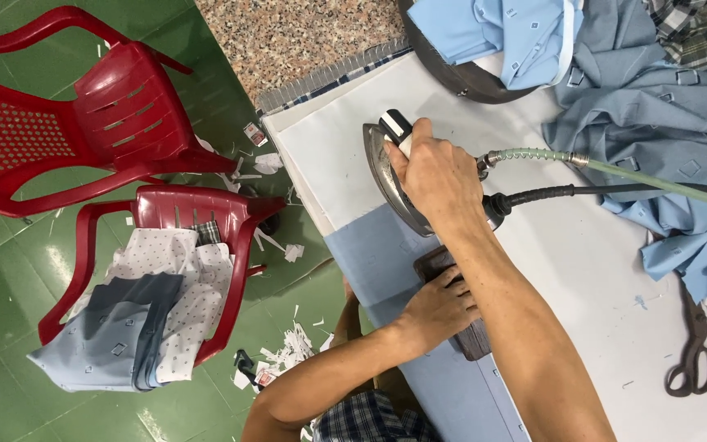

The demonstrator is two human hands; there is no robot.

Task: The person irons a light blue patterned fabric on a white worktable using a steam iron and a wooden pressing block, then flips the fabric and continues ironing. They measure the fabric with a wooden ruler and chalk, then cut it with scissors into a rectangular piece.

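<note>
A white padded ironing table (583,270) carries a light-blue fabric strip (370,254). On the strip stands a steam iron (390,176), its handle clenched in the right hand (431,176), arm stretched forward. The left hand (439,307) presses flat, fingers spread, on a dark wooden block (472,340) lying on the strip.

The iron (394,176) stands on the table (583,270), at the far end of the cloth strip (386,262). The right hand (435,176) lies on the iron. Nearer, the left hand (439,307) presses a block (472,337) on the strip. Scissors (693,352) lie right. Garments (656,90) are piled far right. Two chairs (83,106) stand left of the table.
</note>
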